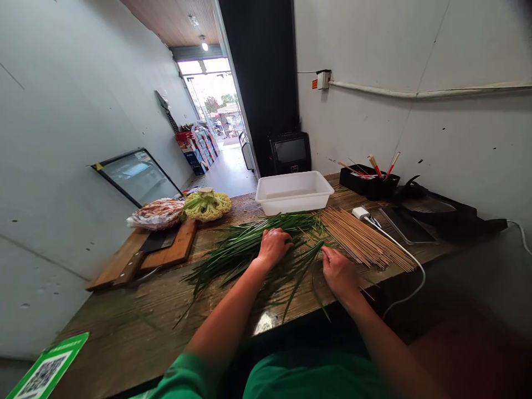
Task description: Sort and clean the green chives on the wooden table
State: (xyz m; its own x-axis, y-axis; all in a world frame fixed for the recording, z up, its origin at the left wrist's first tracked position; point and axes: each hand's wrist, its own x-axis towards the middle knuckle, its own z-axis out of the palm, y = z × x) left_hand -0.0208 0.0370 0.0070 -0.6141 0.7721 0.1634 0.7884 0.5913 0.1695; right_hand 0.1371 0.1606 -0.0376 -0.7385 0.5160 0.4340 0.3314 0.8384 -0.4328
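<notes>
A pile of long green chive leaves [241, 246] lies spread across the wooden table [137, 316]. My left hand [273, 246] rests on top of the pile with its fingers curled down into the leaves. My right hand [338, 271] sits just right of the pile, fingers pinched on a few thin leaves near their ends. A bundle of bamboo skewers [366, 241] lies fanned out right beside my right hand.
A white plastic tub [293, 192] stands behind the chives. At the left are a wooden cutting board [166, 252] with a knife, a cauliflower [208, 204] and a wrapped food bag [157, 214]. A white charger and cable [390, 235], a tablet [407, 224] and a black holder [368, 182] lie at right.
</notes>
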